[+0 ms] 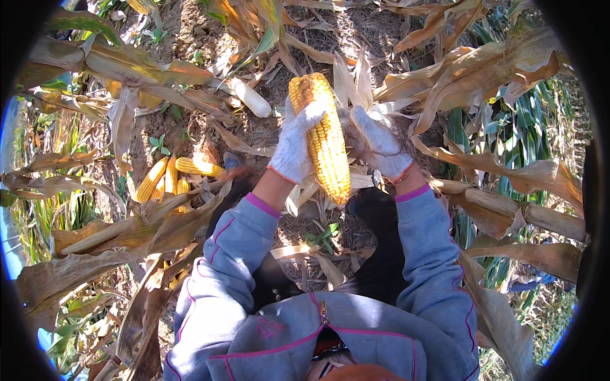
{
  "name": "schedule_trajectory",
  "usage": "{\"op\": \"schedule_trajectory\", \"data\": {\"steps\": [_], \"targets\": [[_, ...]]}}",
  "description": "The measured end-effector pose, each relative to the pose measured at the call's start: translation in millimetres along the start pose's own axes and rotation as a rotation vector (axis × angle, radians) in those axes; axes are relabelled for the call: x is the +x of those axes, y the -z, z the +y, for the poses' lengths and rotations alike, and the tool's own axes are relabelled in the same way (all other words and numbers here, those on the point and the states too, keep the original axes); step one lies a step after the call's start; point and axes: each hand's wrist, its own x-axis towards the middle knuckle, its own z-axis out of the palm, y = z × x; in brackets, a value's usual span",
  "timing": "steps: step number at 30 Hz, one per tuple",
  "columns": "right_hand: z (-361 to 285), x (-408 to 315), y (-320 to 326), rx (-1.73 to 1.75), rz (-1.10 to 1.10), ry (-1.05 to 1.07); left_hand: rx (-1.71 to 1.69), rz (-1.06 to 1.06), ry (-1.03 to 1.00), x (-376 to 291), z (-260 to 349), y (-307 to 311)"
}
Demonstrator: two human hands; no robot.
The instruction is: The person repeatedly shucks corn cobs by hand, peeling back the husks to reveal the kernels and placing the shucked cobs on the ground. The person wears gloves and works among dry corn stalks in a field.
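My left hand [294,140], in a white knit glove, grips a husked ear of yellow corn [326,143]. The thumb lies over its kernels, and brown silk clings near the far end. Just to the right, my gloved right hand [381,140] is closed at pale, dry husk leaves [355,83] that fan out beyond the fingertips. Loose strands of corn silk trail across that glove. Its fingers partly hide where they meet the husk. The ear is held above the ground, in front of my legs.
Several husked yellow ears [171,178] lie in a pile on the left. A white ear-shaped object [251,98] rests on the soil beyond my left hand. Dry corn stalks [514,207] and curled leaves [457,76] crowd both sides. A small green weed [326,236] grows between my feet.
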Motion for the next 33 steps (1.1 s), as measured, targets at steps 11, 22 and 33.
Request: {"op": "schedule_trajectory", "data": {"steps": [11,22,33], "targets": [[28.3,-0.5,-6.9,-0.416,-0.076,0.136,-0.145,0.108,-0.242,17.3,16.6,-5.7],[-8.4,-5.8,-13.1,0.014,0.229,0.093,0.203,0.172,-0.161,16.2,23.0,13.5],[56.0,21.6,79.3,-1.346,0.172,0.641,1.286,-0.462,-0.792,2.9,-15.5,-22.2]]}}
